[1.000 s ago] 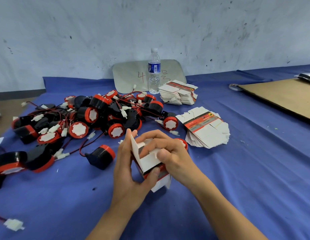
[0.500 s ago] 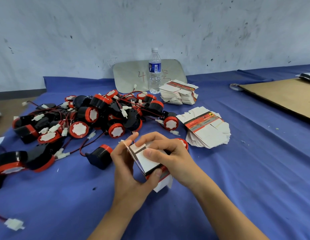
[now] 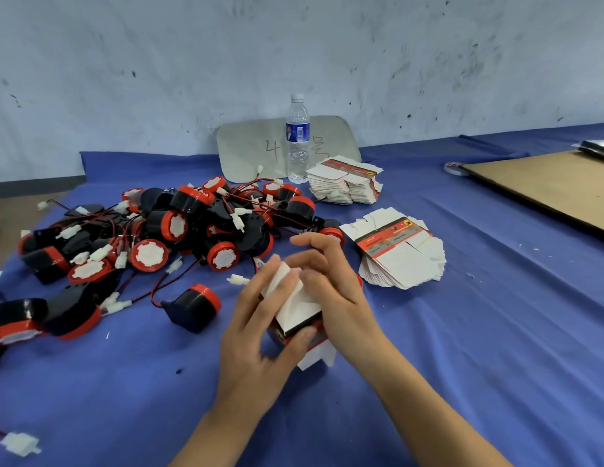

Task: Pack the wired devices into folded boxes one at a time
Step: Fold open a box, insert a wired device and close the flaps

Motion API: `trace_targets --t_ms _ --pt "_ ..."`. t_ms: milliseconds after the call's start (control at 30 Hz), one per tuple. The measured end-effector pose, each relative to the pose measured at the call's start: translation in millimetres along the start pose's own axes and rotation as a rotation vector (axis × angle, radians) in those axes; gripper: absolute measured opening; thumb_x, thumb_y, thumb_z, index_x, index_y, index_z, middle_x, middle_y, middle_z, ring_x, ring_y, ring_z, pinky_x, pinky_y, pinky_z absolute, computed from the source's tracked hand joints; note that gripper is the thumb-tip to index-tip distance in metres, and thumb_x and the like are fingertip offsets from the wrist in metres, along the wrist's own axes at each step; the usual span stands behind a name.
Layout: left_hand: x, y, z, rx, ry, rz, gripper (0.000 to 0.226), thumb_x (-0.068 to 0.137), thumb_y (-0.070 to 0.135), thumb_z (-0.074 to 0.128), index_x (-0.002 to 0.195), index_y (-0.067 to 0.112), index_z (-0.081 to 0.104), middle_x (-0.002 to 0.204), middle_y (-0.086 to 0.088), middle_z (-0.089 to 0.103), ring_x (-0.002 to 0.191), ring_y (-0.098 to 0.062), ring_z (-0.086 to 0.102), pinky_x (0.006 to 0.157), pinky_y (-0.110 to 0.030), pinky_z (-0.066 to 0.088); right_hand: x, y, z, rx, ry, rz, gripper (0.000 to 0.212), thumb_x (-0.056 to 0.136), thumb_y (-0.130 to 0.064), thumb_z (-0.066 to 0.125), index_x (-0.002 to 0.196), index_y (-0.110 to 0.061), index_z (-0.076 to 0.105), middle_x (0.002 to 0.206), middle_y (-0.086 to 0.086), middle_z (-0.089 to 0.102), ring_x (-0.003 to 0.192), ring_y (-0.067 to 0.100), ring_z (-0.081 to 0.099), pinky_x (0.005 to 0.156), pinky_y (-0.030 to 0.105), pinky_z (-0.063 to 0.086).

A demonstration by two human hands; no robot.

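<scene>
while the left hand [image 3: 257, 332] grips the box [image 3: 295, 308] steady, the right hand [image 3: 334, 284] curls over it, seemingly pressing its flap shut.

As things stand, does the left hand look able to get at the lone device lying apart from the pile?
Probably yes: the lone device lies on bare cloth just beside the left hand, nothing between, but that hand grips the box.
</scene>
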State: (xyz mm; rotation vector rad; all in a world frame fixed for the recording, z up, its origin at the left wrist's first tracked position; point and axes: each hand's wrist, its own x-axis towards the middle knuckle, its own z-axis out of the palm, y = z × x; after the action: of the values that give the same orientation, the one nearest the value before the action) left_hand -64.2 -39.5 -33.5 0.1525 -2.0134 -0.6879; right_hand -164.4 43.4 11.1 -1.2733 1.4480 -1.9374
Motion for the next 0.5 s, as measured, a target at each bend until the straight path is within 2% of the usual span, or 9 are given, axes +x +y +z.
trace_targets --t_ms 100,167,200,300,400,500 --pt "-1.8 0.1 -1.3 0.024 0.053 0.028 0.038 0.095 0.055 0.047 0.118 0.028 0.057 0.130 0.015 0.051 0.125 -0.005 0.048 0.100 -0.029 0.044 -1.4 -0.7 5.7 0.026 0.067 -0.036 0.029 0.097 -0.021 0.034 0.121 -0.021 0.049 0.121 0.004 0.058 0.097 0.008 0.060 0.080 0.015 0.046" --pt "-1.9 0.1 -2.5 0.017 0.083 0.034 0.034 0.094 0.054 0.049 0.110 0.026 0.059 0.121 0.013 0.054 0.119 -0.007 0.052 0.096 -0.036 0.047 -1.0 -0.9 7.8 0.025 0.105 -0.053 0.033 0.097 -0.027 0.031 0.123 -0.017 0.049 0.122 0.009 0.057 0.100 0.009 0.060 0.087 0.021 0.047" --pt "-1.6 0.1 -2.6 0.015 0.091 0.044 0.033 0.093 0.053 0.050 0.108 0.024 0.059 0.119 0.012 0.055 0.116 -0.008 0.053 0.095 -0.036 0.047 -1.0 -0.9 8.3 0.008 0.122 -0.050 0.035 0.097 -0.030 0.031 0.125 -0.017 0.049 0.120 0.009 0.059 0.102 0.014 0.059 0.093 0.029 0.047" --pt "-0.9 0.0 -2.7 0.032 0.095 0.071 0.034 0.093 0.054 0.049 0.103 0.023 0.057 0.114 0.011 0.055 0.110 -0.014 0.054 0.093 -0.031 0.047 -1.8 0.0 9.8 -0.045 0.148 -0.048 0.036 0.097 -0.034 0.031 0.126 -0.022 0.048 0.117 0.005 0.061 0.108 0.029 0.057 0.102 0.051 0.042" --pt "-0.1 -0.4 -4.2 0.046 0.102 0.067 0.036 0.093 0.058 0.047 0.097 0.023 0.056 0.108 0.011 0.053 0.105 -0.019 0.055 0.089 -0.017 0.044 -2.6 0.7 10.8 -0.079 0.164 -0.065 0.037 0.097 -0.044 0.035 0.127 -0.026 0.048 0.116 0.001 0.062 0.112 0.027 0.057 0.103 0.056 0.038" --pt "0.0 -1.6 -4.9 0.065 0.112 0.072 0.039 0.093 0.061 0.046 0.095 0.023 0.055 0.105 0.010 0.052 0.103 -0.019 0.054 0.087 -0.014 0.043 -2.5 1.0 10.8 -0.094 0.153 -0.069 0.043 0.092 -0.049 0.035 0.129 -0.029 0.047 0.116 -0.001 0.062 0.112 0.029 0.057 0.102 0.058 0.038"
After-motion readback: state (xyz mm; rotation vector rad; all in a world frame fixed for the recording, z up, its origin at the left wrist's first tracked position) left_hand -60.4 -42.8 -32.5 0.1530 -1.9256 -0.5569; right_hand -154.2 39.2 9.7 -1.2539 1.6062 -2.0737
